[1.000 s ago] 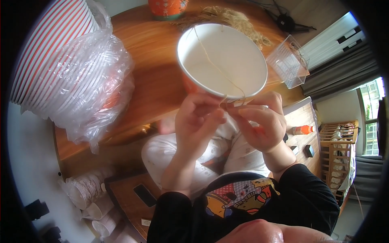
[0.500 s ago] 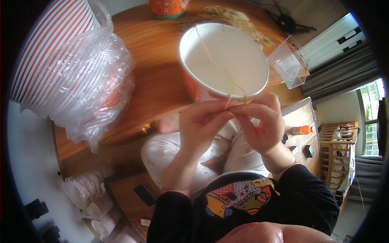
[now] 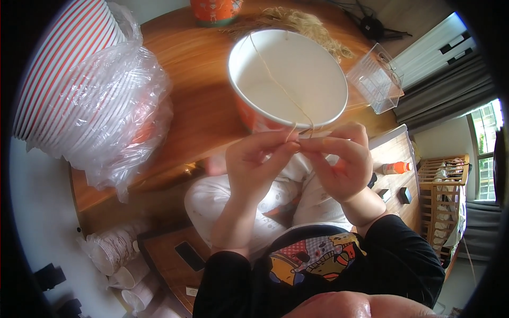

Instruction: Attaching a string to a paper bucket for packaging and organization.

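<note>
Wooden tabletop (image 3: 188,74) backs a bucket (image 3: 310,66), near whose rim the left hand (image 3: 252,161) has narrowed to a pinch matching the right hand (image 3: 342,164), both apparently holding cord (image 3: 271,78) more firmly.

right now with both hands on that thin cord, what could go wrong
The thin cord is held only in a light-looking pinch by the left hand and right hand, so it could slip loose. It also runs across the mouth of the orange-and-white tub, which is close to the near edge of the table; a hard tug might shift or tip it.
</note>
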### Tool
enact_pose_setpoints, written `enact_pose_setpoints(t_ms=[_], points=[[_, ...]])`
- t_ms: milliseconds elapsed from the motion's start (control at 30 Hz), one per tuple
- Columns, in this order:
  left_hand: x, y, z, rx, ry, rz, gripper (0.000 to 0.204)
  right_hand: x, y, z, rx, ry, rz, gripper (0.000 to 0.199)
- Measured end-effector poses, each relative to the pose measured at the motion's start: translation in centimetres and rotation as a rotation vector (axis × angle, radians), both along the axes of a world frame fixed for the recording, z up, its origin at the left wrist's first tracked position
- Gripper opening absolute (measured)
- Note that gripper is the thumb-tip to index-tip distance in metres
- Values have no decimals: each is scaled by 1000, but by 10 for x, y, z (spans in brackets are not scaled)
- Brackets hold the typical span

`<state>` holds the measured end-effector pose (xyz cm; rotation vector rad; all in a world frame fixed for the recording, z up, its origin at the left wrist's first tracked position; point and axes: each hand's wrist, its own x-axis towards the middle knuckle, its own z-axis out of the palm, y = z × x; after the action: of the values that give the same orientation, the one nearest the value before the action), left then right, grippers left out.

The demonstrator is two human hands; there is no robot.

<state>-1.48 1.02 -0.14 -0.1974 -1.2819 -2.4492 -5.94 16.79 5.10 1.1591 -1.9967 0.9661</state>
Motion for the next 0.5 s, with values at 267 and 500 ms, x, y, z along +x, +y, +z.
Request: enact_pose_setpoints(t_ms=[267, 500], points=[[0, 2, 2, 33, 1, -13, 20, 4, -3, 4, -12, -54, 0, 45], [0, 4, 5, -118, -18, 63, 19, 1, 1, 10, 81, 37, -69, 42]])
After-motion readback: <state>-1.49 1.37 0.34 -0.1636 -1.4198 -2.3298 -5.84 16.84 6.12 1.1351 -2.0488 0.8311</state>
